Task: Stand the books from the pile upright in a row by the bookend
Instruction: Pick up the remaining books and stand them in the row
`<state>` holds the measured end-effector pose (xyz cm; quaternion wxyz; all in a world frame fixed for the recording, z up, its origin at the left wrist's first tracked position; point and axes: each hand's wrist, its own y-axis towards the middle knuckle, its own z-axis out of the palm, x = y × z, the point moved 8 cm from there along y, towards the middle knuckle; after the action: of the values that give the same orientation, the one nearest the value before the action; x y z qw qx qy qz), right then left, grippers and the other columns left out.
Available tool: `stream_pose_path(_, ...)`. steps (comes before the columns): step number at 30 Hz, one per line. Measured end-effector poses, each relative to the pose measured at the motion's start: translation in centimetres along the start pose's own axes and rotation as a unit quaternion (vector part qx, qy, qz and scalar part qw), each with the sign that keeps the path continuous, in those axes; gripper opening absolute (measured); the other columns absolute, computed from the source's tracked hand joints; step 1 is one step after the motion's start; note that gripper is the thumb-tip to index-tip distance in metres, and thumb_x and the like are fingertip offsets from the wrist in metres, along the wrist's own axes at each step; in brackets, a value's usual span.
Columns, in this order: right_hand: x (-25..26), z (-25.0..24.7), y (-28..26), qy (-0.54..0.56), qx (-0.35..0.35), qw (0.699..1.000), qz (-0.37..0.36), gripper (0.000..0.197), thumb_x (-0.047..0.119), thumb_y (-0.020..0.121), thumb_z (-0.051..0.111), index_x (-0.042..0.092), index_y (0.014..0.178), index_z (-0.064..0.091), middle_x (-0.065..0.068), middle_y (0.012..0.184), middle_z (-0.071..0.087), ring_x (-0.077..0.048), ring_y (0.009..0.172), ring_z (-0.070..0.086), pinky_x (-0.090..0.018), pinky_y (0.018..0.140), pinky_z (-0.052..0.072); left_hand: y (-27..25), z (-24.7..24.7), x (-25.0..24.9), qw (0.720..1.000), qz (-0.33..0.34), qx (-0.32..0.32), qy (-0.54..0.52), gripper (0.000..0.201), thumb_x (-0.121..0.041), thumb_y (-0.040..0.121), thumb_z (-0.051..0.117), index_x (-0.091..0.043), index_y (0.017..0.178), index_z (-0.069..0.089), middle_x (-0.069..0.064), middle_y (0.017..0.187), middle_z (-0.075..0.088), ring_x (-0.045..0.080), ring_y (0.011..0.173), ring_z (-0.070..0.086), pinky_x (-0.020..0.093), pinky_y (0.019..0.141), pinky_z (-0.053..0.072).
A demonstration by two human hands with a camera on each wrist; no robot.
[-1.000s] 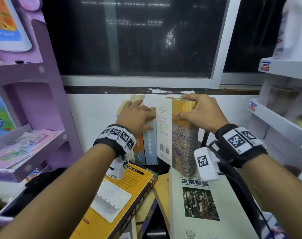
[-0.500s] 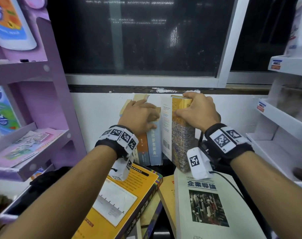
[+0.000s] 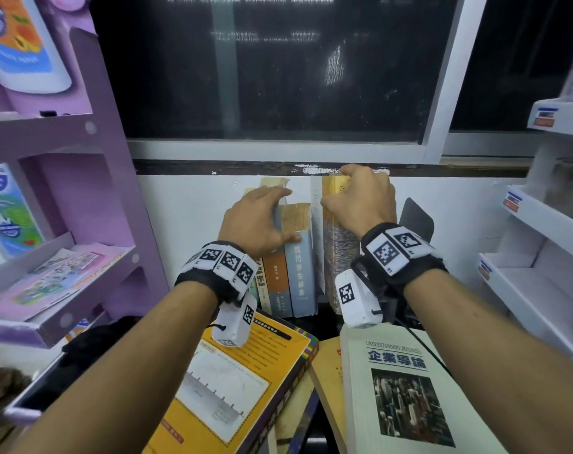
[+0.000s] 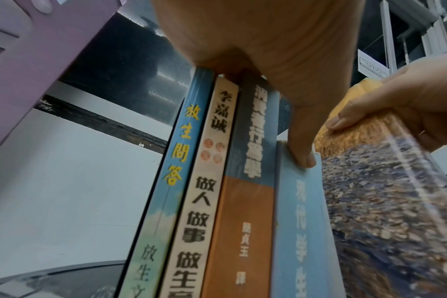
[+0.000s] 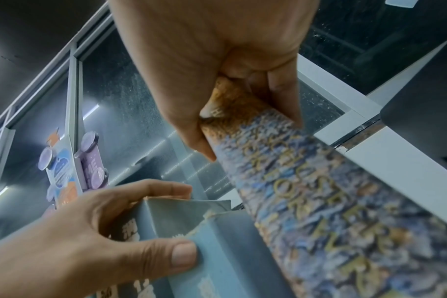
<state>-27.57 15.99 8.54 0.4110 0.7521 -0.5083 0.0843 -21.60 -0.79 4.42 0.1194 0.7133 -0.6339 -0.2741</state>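
Several books stand upright in a row (image 3: 290,273) against the white wall; their spines show blue, cream, orange and light blue (image 4: 248,201). My left hand (image 3: 272,217) curls over their tops, thumb (image 4: 301,145) on the light blue spine (image 5: 217,242). My right hand (image 3: 347,191) grips the top of a tall book with a speckled blue and yellow spine (image 3: 339,257) (image 5: 319,201), upright just right of the row. A dark bookend (image 3: 417,217) stands right of that book. The pile lies in front: a yellow book (image 3: 232,381), a tan one (image 3: 324,371) and a white business book (image 3: 403,388).
A purple shelf unit (image 3: 65,224) with leaflets stands close on the left. White shelves (image 3: 540,231) line the right side. A dark window (image 3: 278,77) with a white frame sits above the wall. A black object (image 3: 92,342) lies at the lower left.
Both hands keep their holds. The tall book has come a little more upright and closer to the row, and the bookend now shows past my right hand.
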Motion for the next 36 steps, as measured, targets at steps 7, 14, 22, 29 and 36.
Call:
stream_pose_path(7,-0.3,0.9,-1.8,0.011,0.009,1.000,-0.004,0.037,0.034,0.076,0.067,0.020,0.110,0.066,-0.010,0.098,0.069,-0.032,0.094,0.061,-0.032,0.076,0.050,-0.1,0.0,0.0,1.000,-0.008,-0.008,-0.001,0.080,-0.059,0.067,0.075,-0.032,0.136,0.045,-0.008,0.145,0.046,0.017,0.131,0.043,0.040,0.102,0.041)
stream_pose_path(14,-0.8,2.4,-3.5,0.011,0.008,0.999,-0.043,0.043,0.039,0.080,0.069,0.016,0.116,0.063,-0.008,0.106,0.070,-0.027,0.096,0.063,-0.033,0.080,0.049,-0.1,0.0,-0.5,1.000,-0.005,-0.016,-0.003,0.077,-0.057,0.068,0.075,-0.032,0.135,0.048,-0.008,0.147,0.044,0.015,0.134,0.040,0.040,0.104,0.039)
stream_pose_path(22,-0.1,4.3,-5.0,-0.048,0.107,0.984,-0.134,0.076,0.051,0.077,0.072,0.011,0.136,0.047,-0.006,0.151,0.034,-0.021,0.136,0.035,-0.031,0.108,0.031,0.0,-0.2,-0.3,1.000,0.012,-0.016,-0.012,0.083,-0.057,0.068,0.076,-0.032,0.139,0.043,-0.008,0.142,0.050,0.017,0.127,0.048,0.038,0.100,0.045)
stream_pose_path(29,-1.1,4.1,-6.0,-0.017,0.222,0.961,-0.164,0.109,0.032,0.057,0.091,0.032,0.147,0.029,-0.002,0.158,0.014,-0.020,0.143,0.022,-0.031,0.111,0.026,0.2,0.1,0.5,0.999,0.004,0.006,-0.047,0.095,-0.052,0.060,0.084,-0.023,0.140,0.042,-0.002,0.139,0.052,0.022,0.126,0.050,0.040,0.105,0.042)
stream_pose_path(36,-2.2,3.3,-6.0,-0.062,0.195,0.963,-0.176,0.109,0.038,0.057,0.090,0.043,0.146,0.028,-0.005,0.161,0.009,-0.029,0.146,0.015,-0.044,0.114,0.024,-0.9,0.3,1.9,0.998,-0.055,-0.026,-0.023,0.092,-0.066,0.058,0.077,-0.042,0.139,0.040,-0.008,0.155,0.030,0.024,0.147,0.014,0.062,0.114,0.012)
